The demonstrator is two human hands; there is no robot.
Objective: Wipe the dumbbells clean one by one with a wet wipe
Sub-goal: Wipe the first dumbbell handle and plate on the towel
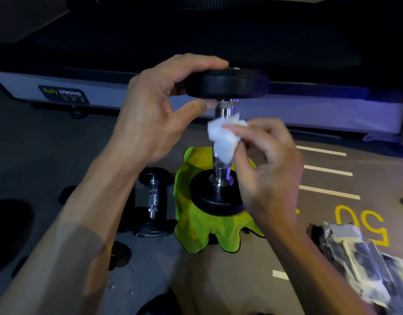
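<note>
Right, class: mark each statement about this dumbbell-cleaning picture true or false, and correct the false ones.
1. The dumbbell being wiped stands upright on a green cloth. True.
2. The left hand holds the wipe. False: the left hand grips the top weight; the right hand holds the white wipe.
3. The wipe is on the shiny handle. True.
4. A smaller dumbbell lies on the floor left of the cloth. True.
5. The cloth is red. False: it is green.

Head-worn wide-angle view looks forward and down, close over the gym floor
</note>
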